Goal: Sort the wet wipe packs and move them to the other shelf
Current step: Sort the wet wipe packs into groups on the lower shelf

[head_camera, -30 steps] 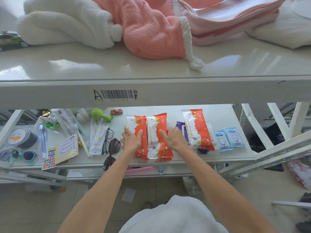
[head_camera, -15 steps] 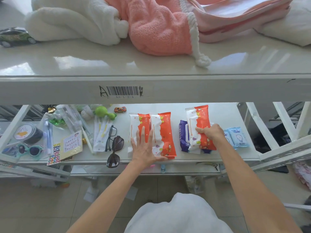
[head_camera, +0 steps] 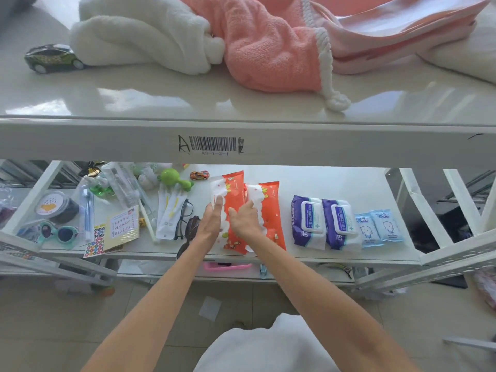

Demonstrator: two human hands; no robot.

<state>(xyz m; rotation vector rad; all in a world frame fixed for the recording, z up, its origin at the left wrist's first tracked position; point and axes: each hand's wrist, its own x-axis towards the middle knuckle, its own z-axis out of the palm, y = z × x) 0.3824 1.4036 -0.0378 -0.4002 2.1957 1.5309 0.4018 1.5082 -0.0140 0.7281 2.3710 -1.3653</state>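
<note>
Single head-worn wide-angle view, looking forward and down from standing height, close above the top shelf [head_camera: 241, 103] at 12 o'clock, lower shelf [head_camera: 335, 181] mid-frame, floor at 6 o'clock

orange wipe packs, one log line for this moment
left hand + right hand: on orange wipe packs | lower shelf | not lifted

Lower shelf [head_camera: 349, 183] carrying orange wipe packs [head_camera: 265, 210] centre, purple packs [head_camera: 324, 224] and blue sachets [head_camera: 378, 228] lying toward right edge; glasses [head_camera: 185, 218], toys cluttering left.
</note>
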